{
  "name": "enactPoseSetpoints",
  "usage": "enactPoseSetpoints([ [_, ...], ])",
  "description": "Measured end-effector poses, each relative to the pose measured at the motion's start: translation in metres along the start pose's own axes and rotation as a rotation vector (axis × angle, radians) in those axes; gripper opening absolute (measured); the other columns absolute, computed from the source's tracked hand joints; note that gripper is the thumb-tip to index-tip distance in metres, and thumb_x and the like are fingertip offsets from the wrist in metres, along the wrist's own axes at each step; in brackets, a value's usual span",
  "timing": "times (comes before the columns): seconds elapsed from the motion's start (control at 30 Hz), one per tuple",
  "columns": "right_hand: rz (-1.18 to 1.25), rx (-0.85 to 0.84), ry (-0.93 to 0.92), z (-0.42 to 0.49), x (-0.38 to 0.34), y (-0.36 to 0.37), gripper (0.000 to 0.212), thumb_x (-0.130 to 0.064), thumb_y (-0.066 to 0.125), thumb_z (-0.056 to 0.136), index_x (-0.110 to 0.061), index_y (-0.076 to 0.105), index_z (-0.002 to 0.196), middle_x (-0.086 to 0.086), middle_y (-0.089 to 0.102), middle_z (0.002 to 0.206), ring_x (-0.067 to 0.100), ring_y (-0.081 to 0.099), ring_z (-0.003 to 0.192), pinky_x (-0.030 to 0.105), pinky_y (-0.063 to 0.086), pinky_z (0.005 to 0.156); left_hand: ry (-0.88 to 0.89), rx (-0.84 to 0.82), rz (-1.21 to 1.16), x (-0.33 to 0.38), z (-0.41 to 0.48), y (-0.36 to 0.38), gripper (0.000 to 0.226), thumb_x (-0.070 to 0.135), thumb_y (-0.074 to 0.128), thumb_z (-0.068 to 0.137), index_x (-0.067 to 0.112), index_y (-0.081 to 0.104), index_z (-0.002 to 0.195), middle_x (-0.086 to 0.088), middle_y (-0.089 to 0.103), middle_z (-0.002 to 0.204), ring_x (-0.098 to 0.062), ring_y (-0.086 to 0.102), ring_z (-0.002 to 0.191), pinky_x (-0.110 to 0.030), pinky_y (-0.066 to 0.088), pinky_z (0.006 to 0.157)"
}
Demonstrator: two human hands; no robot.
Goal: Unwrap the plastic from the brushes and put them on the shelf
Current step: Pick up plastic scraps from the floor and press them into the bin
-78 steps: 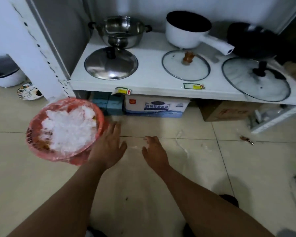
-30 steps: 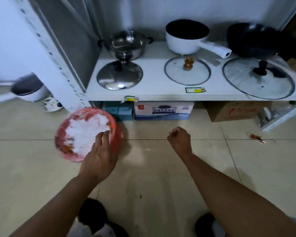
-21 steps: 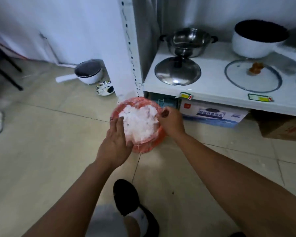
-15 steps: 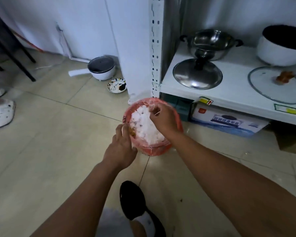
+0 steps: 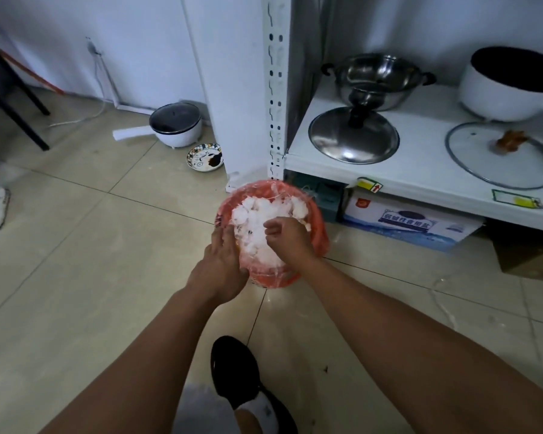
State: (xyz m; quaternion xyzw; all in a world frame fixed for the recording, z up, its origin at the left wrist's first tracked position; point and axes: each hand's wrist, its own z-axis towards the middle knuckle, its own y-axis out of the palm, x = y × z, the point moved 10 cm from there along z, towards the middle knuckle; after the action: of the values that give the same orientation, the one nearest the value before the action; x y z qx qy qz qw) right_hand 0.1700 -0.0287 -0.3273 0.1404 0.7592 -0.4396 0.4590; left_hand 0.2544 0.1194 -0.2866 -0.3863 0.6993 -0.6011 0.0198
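Observation:
A red bin (image 5: 318, 228) lined with a red bag stands tilted toward me on the floor in front of the shelf post (image 5: 275, 89). It is heaped with crumpled white plastic (image 5: 254, 214). My left hand (image 5: 221, 267) holds the bin's left rim, fingers laid over the edge. My right hand (image 5: 290, 238) is on top of the heap, fingers curled and pinching the white plastic. No brush is in view. The white shelf (image 5: 420, 170) is to the right.
On the shelf are a steel pot (image 5: 376, 81), its steel lid (image 5: 353, 136), a glass lid (image 5: 502, 155) and a white saucepan (image 5: 508, 89). Boxes (image 5: 411, 222) sit under the shelf. A white cooker (image 5: 176, 125) and patterned bowl (image 5: 205, 157) stand on the floor at left.
My view has swung left. My right hand came from the floor onto the white plastic heap in the bin and closed its fingers there. My left hand stays on the rim.

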Motion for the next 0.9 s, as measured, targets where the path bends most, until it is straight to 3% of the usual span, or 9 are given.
enactPoseSetpoints([
  [0.13, 0.022, 0.094, -0.082, -0.020, 0.008, -0.043, 0.027, 0.002, 0.065, 0.087, -0.011, 0.076, 0.109, -0.013, 0.067, 0.097, 0.013, 0.071, 0.095, 0.022, 0.056, 0.091, 0.030, -0.036, 0.028, 0.022, 0.000, 0.014, 0.100, 0.041, 0.064, 0.091, 0.010, 0.000, 0.161, -0.017, 0.008, 0.166, -0.045, 0.030, 0.146, -0.058, 0.041, 0.111],
  [0.23, 0.017, 0.124, -0.078, -0.035, 0.032, -0.077, 0.025, -0.001, 0.067, 0.088, -0.013, 0.076, 0.108, -0.002, 0.072, 0.105, 0.008, 0.067, 0.090, 0.005, 0.048, 0.074, 0.069, -0.055, 0.035, 0.053, 0.004, 0.029, 0.100, 0.036, 0.067, 0.091, 0.006, 0.001, 0.161, -0.020, 0.012, 0.165, -0.043, 0.024, 0.149, -0.056, 0.038, 0.115],
  [0.33, -0.022, 0.153, -0.007, -0.051, 0.078, -0.111, 0.018, -0.008, 0.071, 0.090, -0.019, 0.074, 0.104, -0.006, 0.071, 0.096, 0.005, 0.063, 0.083, 0.013, 0.047, 0.070, 0.097, -0.098, 0.054, 0.095, 0.010, 0.055, 0.100, 0.032, 0.069, 0.093, 0.009, 0.000, 0.162, -0.018, 0.009, 0.167, -0.044, 0.029, 0.147, -0.053, 0.037, 0.116],
  [0.43, -0.041, 0.201, 0.058, -0.071, 0.138, -0.152, 0.023, -0.001, 0.066, 0.088, -0.014, 0.071, 0.106, -0.002, 0.071, 0.098, 0.011, 0.065, 0.087, 0.025, 0.055, 0.081, 0.174, -0.143, 0.035, 0.154, 0.017, 0.091, 0.098, 0.035, 0.066, 0.094, 0.017, -0.001, 0.163, -0.013, 0.011, 0.168, -0.039, 0.032, 0.147, -0.050, 0.040, 0.114],
  [0.53, -0.082, 0.257, 0.120, -0.090, 0.201, -0.195, 0.028, 0.001, 0.062, 0.085, -0.010, 0.070, 0.110, 0.004, 0.072, 0.104, 0.013, 0.064, 0.088, 0.018, 0.051, 0.081, 0.256, -0.190, 0.076, 0.210, 0.021, 0.139, 0.095, 0.051, 0.058, 0.097, 0.020, -0.002, 0.164, -0.009, 0.004, 0.172, -0.034, 0.016, 0.156, -0.048, 0.025, 0.122],
  [0.6, -0.103, 0.277, 0.197, -0.103, 0.248, -0.216, 0.033, 0.001, 0.060, 0.083, -0.012, 0.069, 0.112, 0.003, 0.070, 0.106, 0.014, 0.063, 0.089, 0.019, 0.050, 0.082, 0.324, -0.232, 0.051, 0.237, 0.021, 0.176, 0.093, 0.053, 0.058, 0.096, 0.019, 0.003, 0.163, -0.008, 0.009, 0.170, -0.033, 0.024, 0.153, -0.047, 0.030, 0.120],
  [0.77, -0.170, 0.388, 0.401, -0.141, 0.375, -0.256, 0.039, 0.001, 0.066, 0.076, -0.009, 0.066, 0.114, 0.010, 0.069, 0.105, 0.026, 0.067, 0.096, 0.039, 0.056, 0.089, 0.374, -0.432, 0.028, 0.242, 0.007, 0.277, 0.096, 0.058, 0.056, 0.096, 0.022, -0.002, 0.163, -0.003, 0.003, 0.171, -0.029, 0.029, 0.152, -0.044, 0.036, 0.118],
  [0.9, -0.200, 0.301, 0.685, -0.163, 0.466, -0.262, 0.044, -0.010, 0.069, 0.085, -0.014, 0.056, 0.127, 0.009, 0.063, 0.121, 0.025, 0.061, 0.114, 0.031, 0.049, 0.090, 0.411, -0.510, 0.039, 0.228, 0.006, 0.322, 0.094, 0.063, 0.050, 0.096, 0.025, -0.003, 0.163, 0.001, 0.001, 0.171, -0.026, 0.031, 0.151, -0.040, 0.037, 0.117],
])
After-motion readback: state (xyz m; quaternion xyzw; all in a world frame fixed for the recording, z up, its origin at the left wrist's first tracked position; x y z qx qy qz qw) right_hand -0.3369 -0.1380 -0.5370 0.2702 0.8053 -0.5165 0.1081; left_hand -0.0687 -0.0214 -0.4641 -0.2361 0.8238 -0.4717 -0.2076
